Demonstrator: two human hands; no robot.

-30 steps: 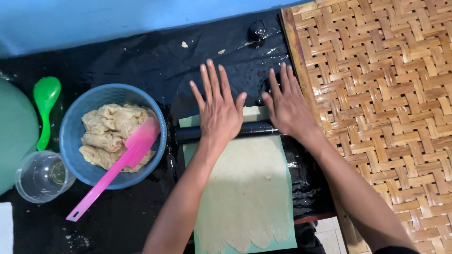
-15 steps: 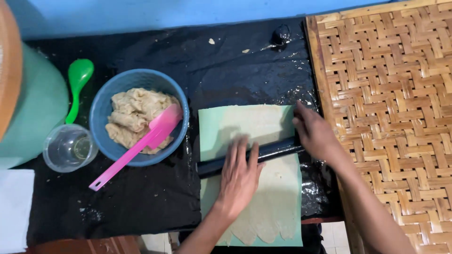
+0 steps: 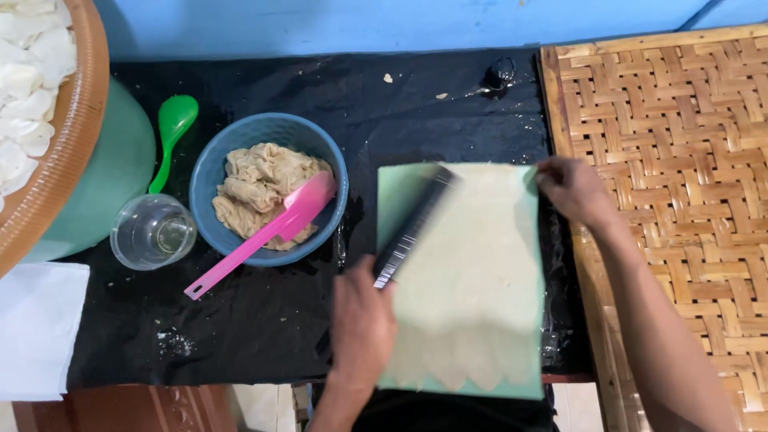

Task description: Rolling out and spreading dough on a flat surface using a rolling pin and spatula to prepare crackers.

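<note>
the tabletop (image 3: 320, 104) is covered in black plastic, with a woven bamboo mat (image 3: 680, 160) off to the right. on the left there's a big woven tray of white chips (image 3: 32, 96) sitting over a green tub (image 3: 120, 176), and a white cloth (image 3: 36, 328) at the near left corner.

in the middle, near me, lies the pale green sheet (image 3: 400, 188) with the thin dough layer (image 3: 472, 280) spread over most of it, scalloped along its near edge. left of that is the blue bowl (image 3: 216, 168) of leftover dough with a pink spatula (image 3: 264, 240) leaning in it, then a clear cup (image 3: 152, 232) and a green spoon (image 3: 172, 128) beside it.

my left hand (image 3: 364, 324) is closed round the near end of the dark roller (image 3: 412, 228), which sits slanted across the sheet's far left part, blurry in the shot. my right hand (image 3: 572, 192) is pinching the far right corner of the sheet, fingers curled onto the edge.

if you ask me, the trick here is keeping that corner pinned flat so the sheet doesn't skid on the wet plastic, and running the roller with light, even pressure so the dough doesn't tear or bunch at the edges.
</note>
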